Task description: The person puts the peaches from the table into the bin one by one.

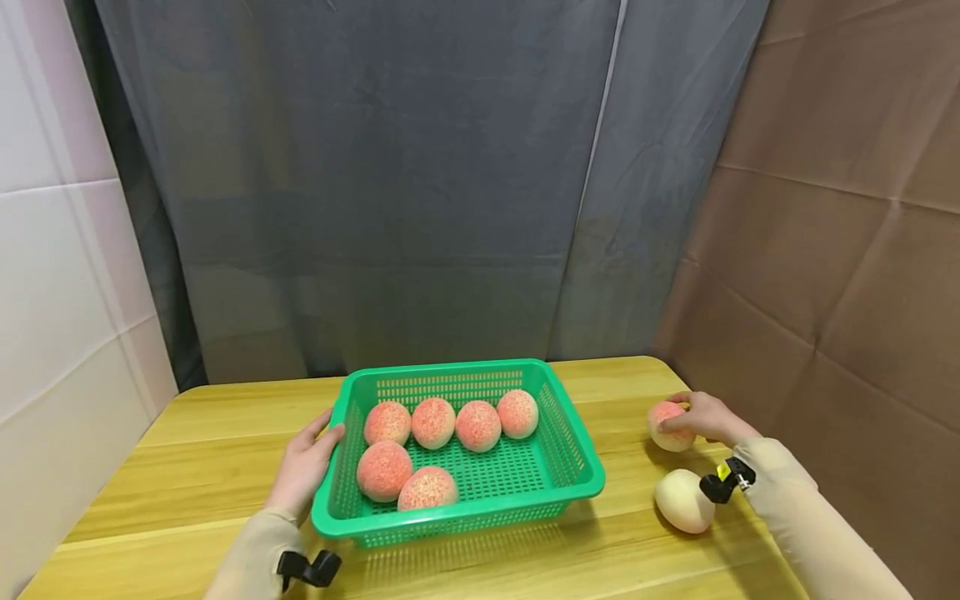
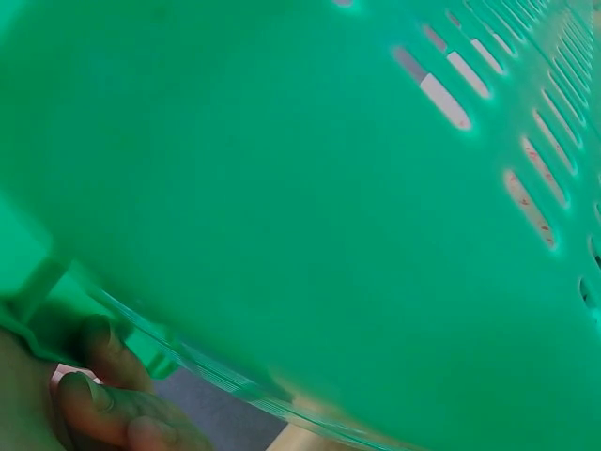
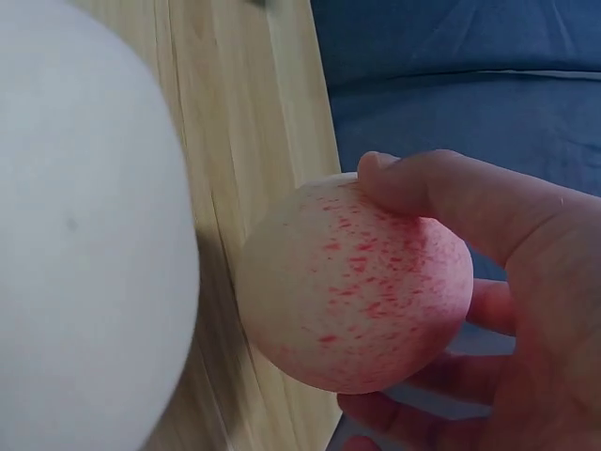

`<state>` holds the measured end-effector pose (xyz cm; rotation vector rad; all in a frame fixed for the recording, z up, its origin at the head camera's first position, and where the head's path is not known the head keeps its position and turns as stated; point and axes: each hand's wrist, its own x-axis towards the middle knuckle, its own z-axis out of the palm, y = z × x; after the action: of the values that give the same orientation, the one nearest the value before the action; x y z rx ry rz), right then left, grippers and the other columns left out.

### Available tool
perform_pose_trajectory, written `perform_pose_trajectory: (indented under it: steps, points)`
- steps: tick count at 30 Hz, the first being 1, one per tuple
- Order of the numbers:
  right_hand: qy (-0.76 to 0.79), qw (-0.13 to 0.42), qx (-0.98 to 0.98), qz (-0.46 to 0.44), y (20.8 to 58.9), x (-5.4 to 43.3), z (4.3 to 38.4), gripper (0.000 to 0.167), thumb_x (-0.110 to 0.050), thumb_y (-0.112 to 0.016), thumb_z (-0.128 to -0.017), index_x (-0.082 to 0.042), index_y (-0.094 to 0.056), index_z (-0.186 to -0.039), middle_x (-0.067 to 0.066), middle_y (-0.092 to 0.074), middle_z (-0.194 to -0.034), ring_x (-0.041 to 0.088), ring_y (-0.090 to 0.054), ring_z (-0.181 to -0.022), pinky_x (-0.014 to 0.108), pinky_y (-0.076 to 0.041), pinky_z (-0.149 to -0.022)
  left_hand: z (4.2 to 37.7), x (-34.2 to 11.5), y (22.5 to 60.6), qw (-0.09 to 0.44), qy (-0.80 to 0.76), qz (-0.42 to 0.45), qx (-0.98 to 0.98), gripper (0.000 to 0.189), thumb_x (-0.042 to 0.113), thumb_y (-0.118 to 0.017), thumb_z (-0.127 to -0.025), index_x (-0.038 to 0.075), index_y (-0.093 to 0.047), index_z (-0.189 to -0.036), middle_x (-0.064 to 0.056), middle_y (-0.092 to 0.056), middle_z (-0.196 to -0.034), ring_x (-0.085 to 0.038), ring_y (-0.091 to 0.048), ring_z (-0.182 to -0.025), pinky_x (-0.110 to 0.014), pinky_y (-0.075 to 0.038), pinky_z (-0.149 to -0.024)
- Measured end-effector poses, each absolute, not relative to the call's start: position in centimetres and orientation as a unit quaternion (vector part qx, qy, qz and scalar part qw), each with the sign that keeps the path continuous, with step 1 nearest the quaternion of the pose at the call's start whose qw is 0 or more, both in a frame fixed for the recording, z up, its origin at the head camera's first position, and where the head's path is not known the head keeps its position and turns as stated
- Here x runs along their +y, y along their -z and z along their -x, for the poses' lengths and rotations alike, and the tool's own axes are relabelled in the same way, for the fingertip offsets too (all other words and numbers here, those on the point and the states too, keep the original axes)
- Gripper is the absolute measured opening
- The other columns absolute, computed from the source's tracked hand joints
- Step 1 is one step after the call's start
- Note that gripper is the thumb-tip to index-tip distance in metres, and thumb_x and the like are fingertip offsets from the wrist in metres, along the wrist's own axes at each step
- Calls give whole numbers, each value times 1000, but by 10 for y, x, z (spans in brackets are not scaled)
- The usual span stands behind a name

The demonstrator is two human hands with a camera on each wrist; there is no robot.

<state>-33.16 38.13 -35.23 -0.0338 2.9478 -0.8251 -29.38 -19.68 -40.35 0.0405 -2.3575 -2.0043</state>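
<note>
My left hand (image 1: pixel 303 462) grips the left rim of a green plastic basket (image 1: pixel 581 483), thumb over the edge. In the left wrist view its curled fingers (image 2: pixel 122 413) show beside the basket's green wall (image 2: pixel 282 207). Several pink-speckled peaches (image 1: pixel 478 426) lie inside the basket, mostly toward its left and back. Out to the right, my right hand (image 1: pixel 708 417) holds another peach (image 3: pixel 347 291), with the thumb on one side and fingers round the other. A pale, cream-coloured peach-like fruit (image 1: pixel 684 501) sits on the table just nearer to me.
The basket and loose fruit are on a light wooden table (image 1: pixel 187 450). A grey curtain (image 1: pixel 390 183) hangs behind it, with brown cloth (image 1: pixel 840 208) on the right and white cloth (image 1: pixel 75 250) on the left. Black wrist cameras (image 1: pixel 307 568) sit on both sleeves.
</note>
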Motion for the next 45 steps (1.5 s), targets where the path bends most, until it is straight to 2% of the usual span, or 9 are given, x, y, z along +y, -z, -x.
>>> perform_pose_trajectory:
  steps: [5,9,22,34,45]
  points:
    - [259,20,965,30,352,378,333,79,-29,-78,-77,16,-45,-133,23,-63,-107,31,-59,-94,41,-50,-72,294,-196,403,26,639,-13,-769,63,34,-43,-104,5,-20,-155,-27,-39,-145,-18,-62,-102,-24,-52,-76]
    - [246,9,969,37,352,377,335,79,-29,-80,-76,16,-46,-131,24,-63,-108,33,-60,-97,43,-51,-78,294,-196,402,23,637,-12,-770,63,35,-42,-104,6,-19,-155,-27,-38,-146,-20,-61,-104,-25,-52,-77]
    - [225,-6,973,57,354,380,342,71,-32,-82,-73,12,-56,-123,21,-65,-108,31,-61,-95,45,-51,-79,293,-196,401,22,646,-15,-763,63,34,-43,-104,6,-19,-155,-27,-41,-143,-15,-63,-99,-25,-53,-76]
    - [223,-8,973,65,349,374,346,72,-33,-80,-75,12,-55,-126,21,-65,-108,30,-61,-94,44,-51,-79,293,-196,401,25,643,-14,-766,63,34,-43,-104,6,-20,-155,-28,-41,-143,-13,-63,-97,-24,-53,-76]
    - [236,-9,968,87,324,352,352,70,-30,-81,-78,10,-53,-129,24,-63,-111,33,-60,-97,45,-51,-78,293,-196,403,23,653,-14,-757,62,33,-43,-104,6,-21,-155,-27,-41,-143,-10,-63,-93,-25,-53,-76]
